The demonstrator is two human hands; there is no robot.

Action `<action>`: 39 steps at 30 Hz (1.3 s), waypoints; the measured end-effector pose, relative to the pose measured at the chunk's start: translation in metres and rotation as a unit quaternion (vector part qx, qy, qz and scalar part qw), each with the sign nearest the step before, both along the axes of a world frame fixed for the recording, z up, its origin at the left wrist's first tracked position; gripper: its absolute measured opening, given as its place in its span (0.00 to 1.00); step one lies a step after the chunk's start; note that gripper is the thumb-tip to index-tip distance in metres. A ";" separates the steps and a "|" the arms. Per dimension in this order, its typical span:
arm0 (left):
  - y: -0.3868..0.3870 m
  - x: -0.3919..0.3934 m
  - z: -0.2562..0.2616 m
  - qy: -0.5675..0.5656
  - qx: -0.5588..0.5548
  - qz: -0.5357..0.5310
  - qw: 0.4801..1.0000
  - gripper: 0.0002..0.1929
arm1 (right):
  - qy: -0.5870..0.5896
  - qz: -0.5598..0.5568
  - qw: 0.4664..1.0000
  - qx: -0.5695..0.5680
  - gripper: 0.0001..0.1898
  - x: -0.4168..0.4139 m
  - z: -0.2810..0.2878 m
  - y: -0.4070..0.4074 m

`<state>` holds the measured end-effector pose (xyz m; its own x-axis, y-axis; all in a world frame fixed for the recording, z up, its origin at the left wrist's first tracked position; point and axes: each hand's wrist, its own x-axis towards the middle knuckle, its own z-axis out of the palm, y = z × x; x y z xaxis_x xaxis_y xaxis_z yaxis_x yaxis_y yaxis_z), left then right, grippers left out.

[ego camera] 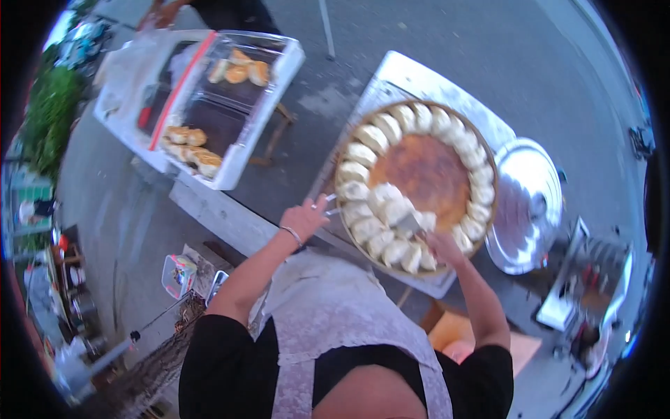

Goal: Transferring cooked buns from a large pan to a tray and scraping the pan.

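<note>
A wide round pan [426, 170] stands before me, its bare middle browned. Pale filled buns [361, 154] line its edge in a ring, and a few more are heaped toward its near left part. My right hand [444, 247] grips a flat metal spatula [409, 224], whose blade touches the heaped buns [392, 205]. At the pan's left rim, my left hand [305, 219] is closed around a thin metal handle [332, 205]; whether that handle is fixed to the pan, I cannot tell.
A shiny round metal lid [526, 207] leans close to the pan's right side. Left of the pan stands a clear-sided display case [230, 112] with browned buns inside; a person [235, 13] is beyond it. An open cardboard box [460, 330] sits below right, and a plastic tub [179, 275] lower left.
</note>
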<state>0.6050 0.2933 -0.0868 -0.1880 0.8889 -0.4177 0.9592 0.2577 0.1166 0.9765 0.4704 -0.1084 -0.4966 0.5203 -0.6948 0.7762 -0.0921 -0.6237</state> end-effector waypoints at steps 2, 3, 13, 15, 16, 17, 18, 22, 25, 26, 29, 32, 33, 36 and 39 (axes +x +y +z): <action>0.000 -0.001 -0.001 -0.003 0.005 -0.006 1.000 0.32 | 0.030 -0.080 0.988 -0.126 0.17 0.002 0.009 0.004; 0.000 -0.001 -0.001 -0.018 0.000 -0.019 1.000 0.32 | 0.024 -0.092 0.987 -0.126 0.17 0.000 0.013 0.006; 0.000 -0.004 0.007 -0.023 0.015 -0.015 1.000 0.33 | -0.012 0.135 0.968 0.211 0.15 -0.014 0.031 0.001; -0.002 -0.004 0.007 -0.021 0.007 -0.012 1.000 0.33 | 0.056 0.133 0.965 0.221 0.15 -0.020 0.031 -0.001; -0.003 -0.004 0.007 -0.016 0.008 -0.011 1.000 0.32 | 0.058 0.133 0.965 0.219 0.15 -0.023 0.032 -0.001; -0.004 -0.005 0.007 -0.009 0.019 -0.013 1.000 0.32 | 0.048 0.092 0.989 0.107 0.15 -0.025 0.034 0.000; -0.005 -0.005 0.007 -0.008 0.005 -0.011 1.000 0.32 | 0.036 0.050 0.998 -0.007 0.15 -0.026 0.037 0.001; -0.007 -0.007 0.004 -0.003 0.005 0.000 1.000 0.32 | 0.046 -0.038 0.989 -0.138 0.14 -0.023 0.049 0.007; -0.008 -0.007 0.003 0.000 0.007 -0.001 1.000 0.32 | 0.053 -0.080 0.981 -0.171 0.14 -0.017 0.049 0.008; -0.008 -0.007 0.004 0.002 0.022 -0.005 1.000 0.32 | 0.050 -0.092 0.976 -0.190 0.14 -0.015 0.047 0.007; -0.008 -0.008 0.005 0.006 0.014 -0.006 1.000 0.32 | 0.053 -0.114 0.969 -0.214 0.14 -0.011 0.039 0.007; -0.008 -0.008 0.006 0.009 0.022 -0.004 1.000 0.32 | 0.061 -0.133 0.961 -0.233 0.14 -0.008 0.034 0.009; -0.008 -0.007 0.007 0.009 0.007 -0.003 1.000 0.32 | 0.064 -0.144 0.956 -0.248 0.14 -0.007 0.034 0.009; -0.008 -0.005 0.007 0.012 0.012 -0.003 1.000 0.32 | 0.060 -0.171 0.941 -0.284 0.14 -0.010 0.035 0.007; -0.008 -0.002 0.005 0.011 0.015 -0.010 1.000 0.32 | 0.075 0.022 0.997 0.010 0.13 -0.014 0.035 0.002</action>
<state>0.6032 0.2854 -0.0814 -0.1800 0.9046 -0.3864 0.9664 0.2359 0.1020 0.9629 0.4722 -0.0739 -0.6167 0.5092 -0.6003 0.6768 -0.0464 -0.7347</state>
